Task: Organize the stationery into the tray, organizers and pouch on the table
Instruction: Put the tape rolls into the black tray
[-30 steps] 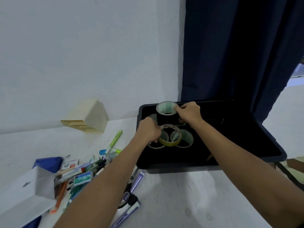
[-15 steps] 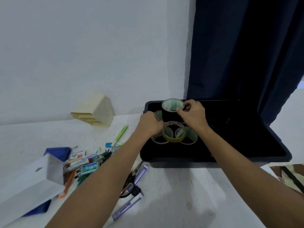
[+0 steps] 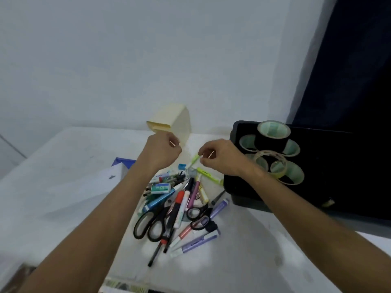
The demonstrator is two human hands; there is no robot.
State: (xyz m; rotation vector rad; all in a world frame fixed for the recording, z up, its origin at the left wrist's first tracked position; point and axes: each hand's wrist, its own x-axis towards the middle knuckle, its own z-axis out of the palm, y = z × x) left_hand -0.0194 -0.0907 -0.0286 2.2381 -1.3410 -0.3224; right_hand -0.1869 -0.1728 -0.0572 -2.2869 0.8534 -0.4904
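Highlighter (image 3: pixel 195 159): on the counter, top of the stationery pile; long axis 1 to 7 o'clock
Right hand (image 3: pixel 222 158): nearer; fingers curled, touching its upper end; grip unclear
Left hand (image 3: pixel 160 151): at 9 o'clock; fingers curled, empty

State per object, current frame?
Black tray: on table, holds tape rolls.
Tape rolls: stacked inside tray.
Beige organizer: tipped on its side.
Stationery pile: loose on table, unsorted.
Left hand: above pile, fingers loosely curled, holds nothing.
Right hand: reaching at green highlighter, grip unclear.
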